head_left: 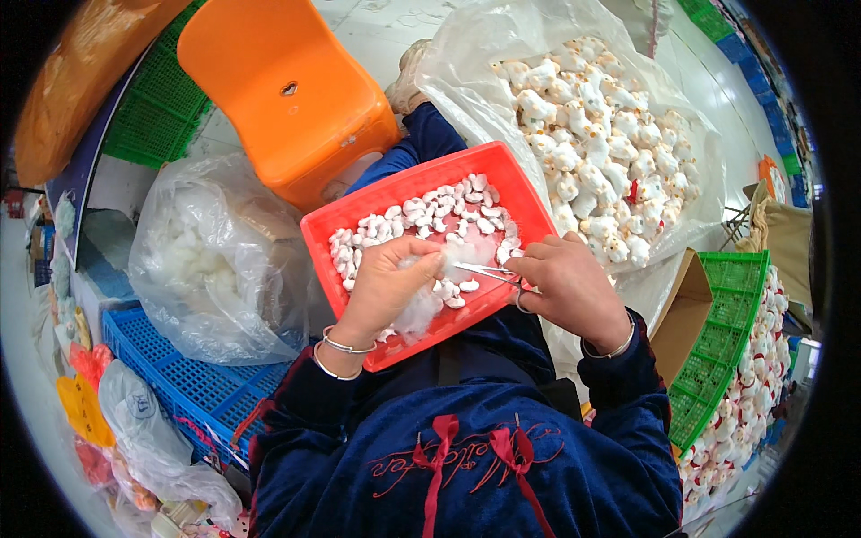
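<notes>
A red plastic tray [325,262] rests on my lap, holding many small white fabric pieces [369,228] and loose white fibre stuffing [420,314]. My left hand [392,280] is over the tray, its thumb and fingers pinched on a tuft of white stuffing [459,258]. Whether a small fabric piece is also in that pinch is hidden. In my right hand [572,285] is a slim metal tool [485,269] with scissor-style finger rings, scissors or forceps. Its tips point left and touch the stuffing by my left fingertips.
An orange plastic stool [287,99] stands ahead on the left. Clear bags hold white stuffing [193,260] at left and several small white plush toys [596,152] ahead right. A blue crate [193,368] flanks my left, a green crate [722,345] and cardboard box [682,305] my right.
</notes>
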The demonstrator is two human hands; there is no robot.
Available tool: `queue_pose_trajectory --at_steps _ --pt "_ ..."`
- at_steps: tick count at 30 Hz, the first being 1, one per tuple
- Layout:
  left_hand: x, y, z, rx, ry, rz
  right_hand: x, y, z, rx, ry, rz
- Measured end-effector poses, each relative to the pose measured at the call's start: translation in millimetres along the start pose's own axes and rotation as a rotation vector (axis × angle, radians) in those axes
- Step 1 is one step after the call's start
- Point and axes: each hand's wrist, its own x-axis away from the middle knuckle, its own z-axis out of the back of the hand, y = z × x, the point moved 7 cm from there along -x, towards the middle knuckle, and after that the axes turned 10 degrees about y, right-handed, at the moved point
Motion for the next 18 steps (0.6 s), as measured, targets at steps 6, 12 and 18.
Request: queue_pose_trajectory --at_steps 6,12,18 --pt "-3 4 14 0.138 0.069 -0.002 9 25 -2 -0.189 0.084 -0.038" --pt "0 2 24 0.379 0.057 0.053 29 54 -33 -0.395 -0.094 -0.092" --pt "4 4 16 0.457 -0.001 0.040 8 28 -55 -0.837 -0.153 -0.039"
